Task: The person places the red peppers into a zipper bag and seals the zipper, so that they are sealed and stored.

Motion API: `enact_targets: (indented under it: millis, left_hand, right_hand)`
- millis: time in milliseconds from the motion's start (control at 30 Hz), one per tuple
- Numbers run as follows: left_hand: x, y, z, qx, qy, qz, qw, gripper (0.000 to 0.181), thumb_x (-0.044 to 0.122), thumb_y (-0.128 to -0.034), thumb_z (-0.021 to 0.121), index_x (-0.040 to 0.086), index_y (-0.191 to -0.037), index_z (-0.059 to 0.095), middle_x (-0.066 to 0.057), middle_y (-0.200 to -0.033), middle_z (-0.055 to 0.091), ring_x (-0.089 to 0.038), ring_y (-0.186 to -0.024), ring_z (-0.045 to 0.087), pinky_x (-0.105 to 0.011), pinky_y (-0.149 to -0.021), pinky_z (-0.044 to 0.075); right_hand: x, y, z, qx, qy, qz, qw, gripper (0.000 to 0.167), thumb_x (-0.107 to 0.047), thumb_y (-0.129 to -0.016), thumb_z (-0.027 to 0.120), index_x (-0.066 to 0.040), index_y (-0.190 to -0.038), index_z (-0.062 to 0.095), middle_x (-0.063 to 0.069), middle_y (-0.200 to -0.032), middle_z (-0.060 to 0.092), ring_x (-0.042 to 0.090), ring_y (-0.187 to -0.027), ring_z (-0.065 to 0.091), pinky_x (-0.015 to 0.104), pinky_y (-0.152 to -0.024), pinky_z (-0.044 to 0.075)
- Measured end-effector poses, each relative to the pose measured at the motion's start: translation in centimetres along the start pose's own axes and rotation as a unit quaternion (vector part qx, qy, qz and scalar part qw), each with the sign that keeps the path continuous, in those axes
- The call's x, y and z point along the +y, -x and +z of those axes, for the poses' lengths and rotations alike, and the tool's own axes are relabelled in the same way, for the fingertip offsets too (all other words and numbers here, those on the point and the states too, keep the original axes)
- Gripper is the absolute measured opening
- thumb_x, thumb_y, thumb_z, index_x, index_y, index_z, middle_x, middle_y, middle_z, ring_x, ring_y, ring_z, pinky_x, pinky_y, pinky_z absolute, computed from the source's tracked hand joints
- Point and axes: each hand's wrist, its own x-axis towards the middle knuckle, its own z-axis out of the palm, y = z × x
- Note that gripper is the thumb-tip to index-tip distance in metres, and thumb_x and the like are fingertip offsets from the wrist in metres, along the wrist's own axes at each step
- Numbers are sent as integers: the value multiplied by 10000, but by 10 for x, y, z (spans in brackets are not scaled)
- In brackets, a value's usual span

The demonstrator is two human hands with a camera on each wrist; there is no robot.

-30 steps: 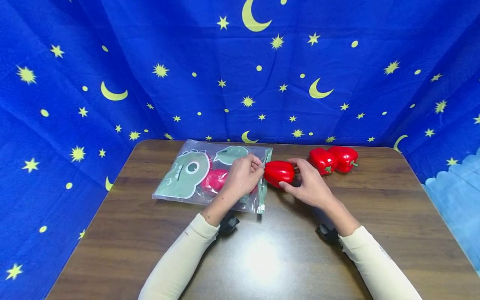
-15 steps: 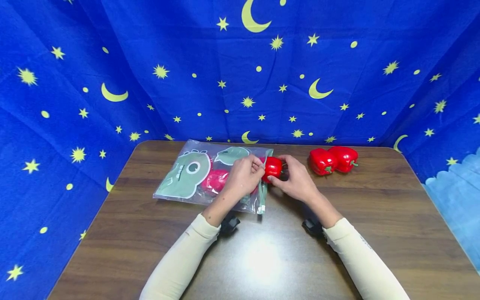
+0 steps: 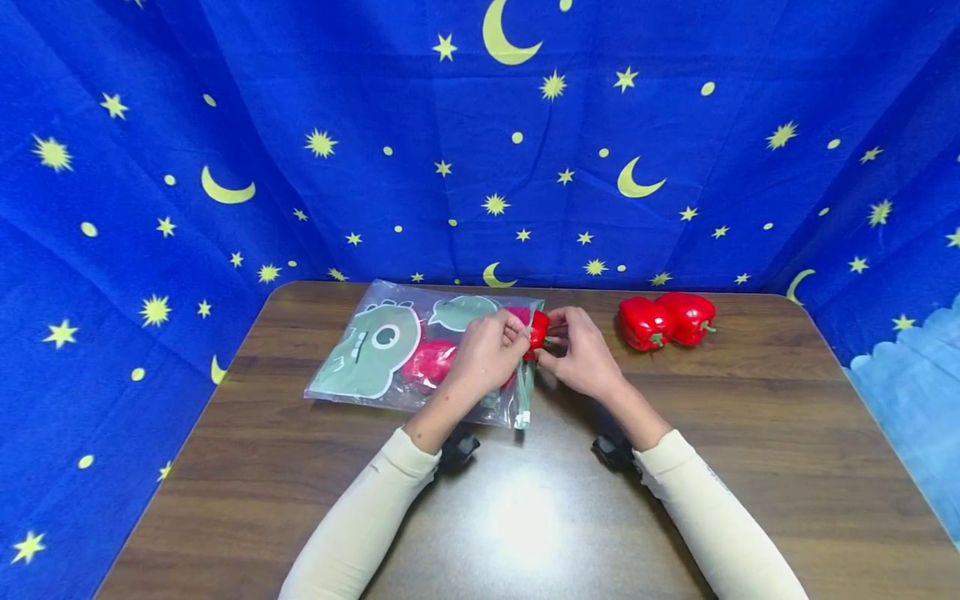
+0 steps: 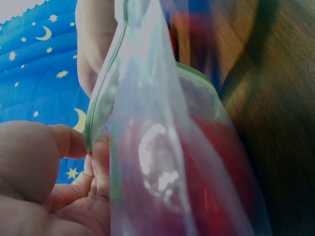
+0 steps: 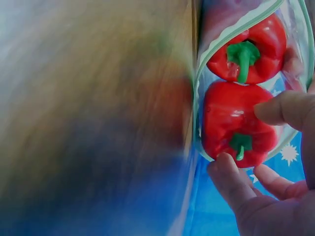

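Observation:
A clear zip bag (image 3: 375, 354) with a green monster print lies on the table, its mouth to the right and red items inside. My left hand (image 3: 487, 350) pinches the edge of the mouth between thumb and finger; the left wrist view shows this pinch on the green zip edge (image 4: 90, 118). At the mouth my right hand (image 3: 583, 354) holds a red pepper (image 3: 537, 335), mostly inside the bag. The right wrist view shows the fingers and thumb around this pepper (image 5: 231, 115), stem outward, with another pepper (image 5: 268, 46) beside it within the bag.
Two red peppers with green stems, one (image 3: 643, 323) touching the other (image 3: 688, 317), lie right of my right hand near the back of the wooden table (image 3: 750, 433). A blue cloth (image 3: 420, 100) with yellow moons and stars hangs behind.
My right hand has moved left with the pepper, from just outside the bag's mouth into it. My left hand has kept its pinch on the edge, and the two other peppers have not moved.

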Motion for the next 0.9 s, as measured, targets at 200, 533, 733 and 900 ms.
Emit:
enact_targets:
  millis: [200,533,733,900]
  left_hand:
    - [1,0,0,14,-49,22,10000,60,126,-938,698,91,-985,709,-8,-865,740,-110,-781,693,-288,-738,571]
    - [0,-1,2,61,-126,86,9999,47,115,-912,700,91,-950,710,4,-833,733,-97,-755,685,-286,-730,568]
    - [0,-1,2,83,-174,147,9997,45,120,-918,691,95,-952,705,-3,-837,734,-103,-756,687,-292,-728,569]
    - [0,-1,1,63,-115,145,9998,47,110,-919,680,93,-955,705,-6,-837,731,-103,-756,685,-290,-726,572]
  right_hand:
    - [-1,-5,5,203,-159,103,9996,464,15,-839,808,98,-1228,569,253,-1222,654,401,-1137,705,449,-963,606]
    - [0,-9,14,174,-305,150,9993,385,51,-876,771,106,-1224,615,262,-1258,658,394,-1151,714,393,-994,589]
    - [2,-9,13,-62,-197,-169,9996,394,79,-883,735,123,-1265,645,260,-1270,659,399,-1200,689,411,-1030,571]
    - [4,-9,10,-274,197,-340,9989,425,32,-893,733,96,-1305,649,246,-1299,667,391,-1238,663,470,-1087,530]
